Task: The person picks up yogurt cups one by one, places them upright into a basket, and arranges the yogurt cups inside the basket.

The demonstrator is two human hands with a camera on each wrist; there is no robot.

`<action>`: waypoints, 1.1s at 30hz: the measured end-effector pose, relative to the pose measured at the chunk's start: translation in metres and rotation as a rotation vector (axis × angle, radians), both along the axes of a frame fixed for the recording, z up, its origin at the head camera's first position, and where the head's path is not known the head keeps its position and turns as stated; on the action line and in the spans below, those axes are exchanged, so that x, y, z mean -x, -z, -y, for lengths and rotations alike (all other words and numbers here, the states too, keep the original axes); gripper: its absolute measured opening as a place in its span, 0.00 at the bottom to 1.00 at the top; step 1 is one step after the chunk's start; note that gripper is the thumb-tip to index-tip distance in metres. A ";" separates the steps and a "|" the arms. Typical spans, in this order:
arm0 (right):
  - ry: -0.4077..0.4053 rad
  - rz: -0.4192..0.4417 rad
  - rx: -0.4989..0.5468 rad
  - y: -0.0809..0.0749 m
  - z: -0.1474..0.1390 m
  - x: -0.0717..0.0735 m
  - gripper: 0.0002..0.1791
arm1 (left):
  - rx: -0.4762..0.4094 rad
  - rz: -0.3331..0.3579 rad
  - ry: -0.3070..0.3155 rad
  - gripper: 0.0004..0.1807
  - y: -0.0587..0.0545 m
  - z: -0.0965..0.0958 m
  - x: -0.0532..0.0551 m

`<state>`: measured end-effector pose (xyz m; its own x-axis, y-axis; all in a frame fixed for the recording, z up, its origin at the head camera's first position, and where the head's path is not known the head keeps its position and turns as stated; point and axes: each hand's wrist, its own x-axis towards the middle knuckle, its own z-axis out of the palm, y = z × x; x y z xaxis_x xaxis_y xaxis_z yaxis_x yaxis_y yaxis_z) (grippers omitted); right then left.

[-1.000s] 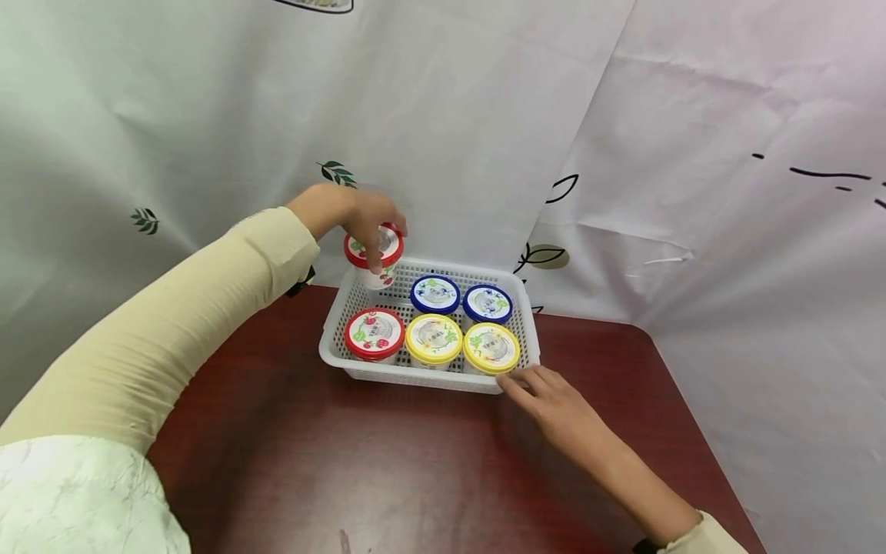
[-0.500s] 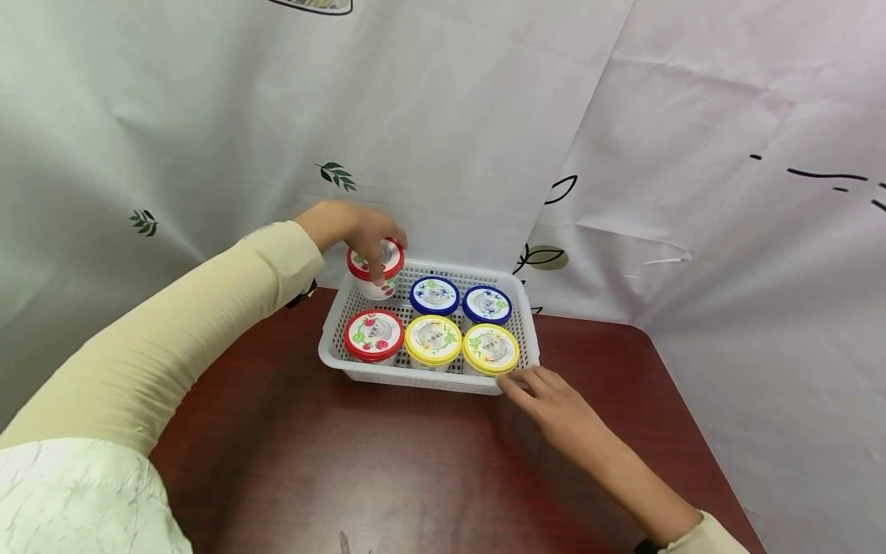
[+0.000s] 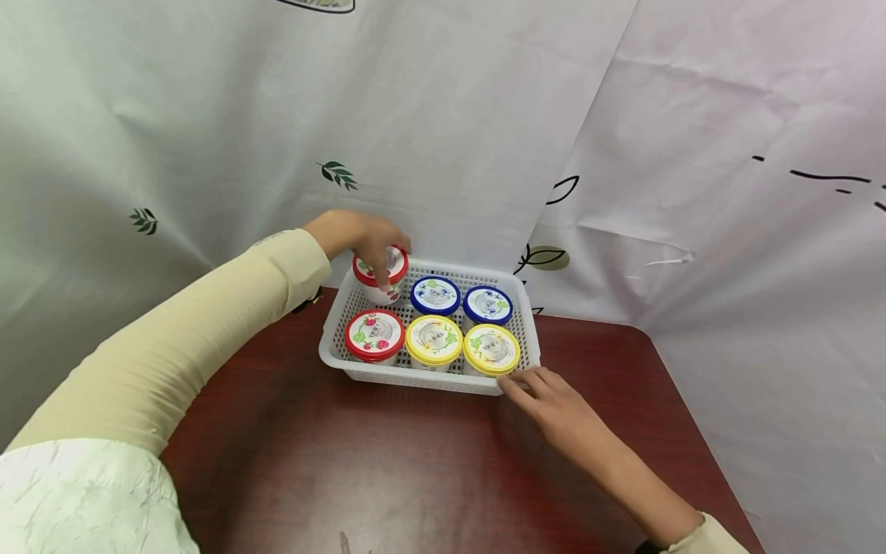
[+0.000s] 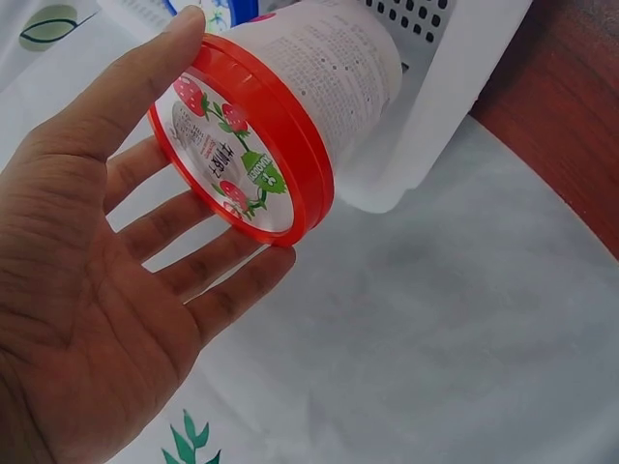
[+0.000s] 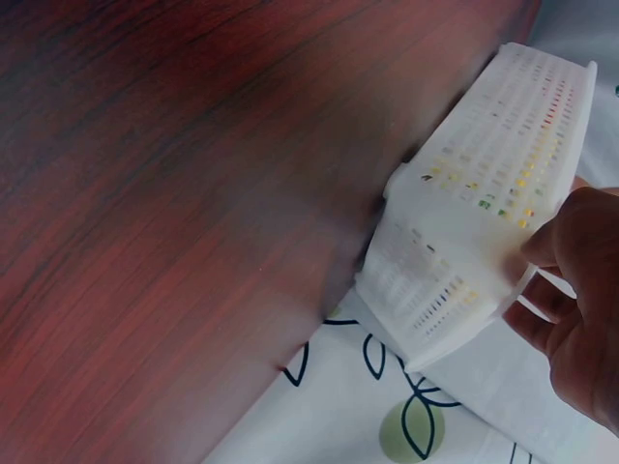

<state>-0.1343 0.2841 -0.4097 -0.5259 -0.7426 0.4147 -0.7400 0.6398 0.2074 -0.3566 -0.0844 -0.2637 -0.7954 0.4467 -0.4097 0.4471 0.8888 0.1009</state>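
Observation:
My left hand (image 3: pixel 370 237) holds a red-lidded tub (image 4: pixel 319 82) by the lid's edge, thumb on one side and fingers on the other. This white tub with strawberry pictures is low in the back left corner of a white perforated basket (image 3: pixel 429 380). In front of it stands another red-lidded tub (image 3: pixel 374 335). Two blue-lidded tubs, one left (image 3: pixel 434 295) and one right (image 3: pixel 487 304), fill the rest of the back row. A yellow-lidded tub (image 3: pixel 434 339) and a second yellow-lidded tub (image 3: pixel 491 348) share the front row. My right hand (image 5: pixel 585 280) pinches the basket's rim at the front right corner.
The basket stands at the back of a dark red-brown wooden table (image 3: pixel 388 477). Right behind it hangs a pale cloth (image 3: pixel 471 154) with leaf prints, which also runs along the right side of the table.
The left hand has lowered the red-lidded tub into the basket's back left corner, moving slightly right and toward me. The right hand has stayed on the rim.

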 end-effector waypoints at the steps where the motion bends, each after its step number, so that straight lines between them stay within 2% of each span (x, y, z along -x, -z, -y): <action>1: 0.001 0.001 0.000 0.000 0.000 0.000 0.28 | -0.001 0.002 -0.002 0.52 0.001 0.000 0.000; 13: -0.012 -0.001 0.010 0.000 -0.002 -0.001 0.28 | -0.005 0.026 -0.001 0.52 0.017 0.000 0.000; 24: -0.003 0.010 0.022 -0.001 -0.005 -0.005 0.31 | -0.011 0.021 0.026 0.52 0.036 0.002 0.002; 33: -0.009 0.008 0.028 0.000 -0.006 -0.006 0.30 | -0.022 0.021 0.007 0.49 0.042 -0.003 -0.001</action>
<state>-0.1278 0.2898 -0.4096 -0.5224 -0.7353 0.4318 -0.7472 0.6387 0.1836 -0.3555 -0.0816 -0.3057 -0.7837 0.4615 -0.4158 0.4510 0.8830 0.1298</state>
